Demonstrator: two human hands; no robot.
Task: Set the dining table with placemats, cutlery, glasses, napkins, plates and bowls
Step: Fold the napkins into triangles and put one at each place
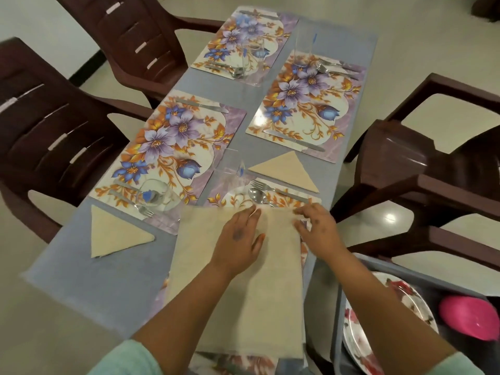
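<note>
A beige cloth napkin (238,299) lies spread over the nearest floral placemat (230,200). My left hand (239,240) presses flat on it with straight fingers. My right hand (315,226) pinches the napkin's far right corner. A spoon (257,196) and fork (273,189) lie just beyond the napkin, beside a clear glass (230,169). Two napkins folded into triangles lie on the grey cloth, one (113,234) at the left and one (286,170) at the right. Three more placemats with cutlery and glasses sit farther along the table.
Dark brown plastic chairs (48,125) stand on both sides of the table. At lower right a grey crate (338,307) holds floral plates (384,315) and a pink bowl (468,318). An overturned glass (157,194) rests on the left near placemat.
</note>
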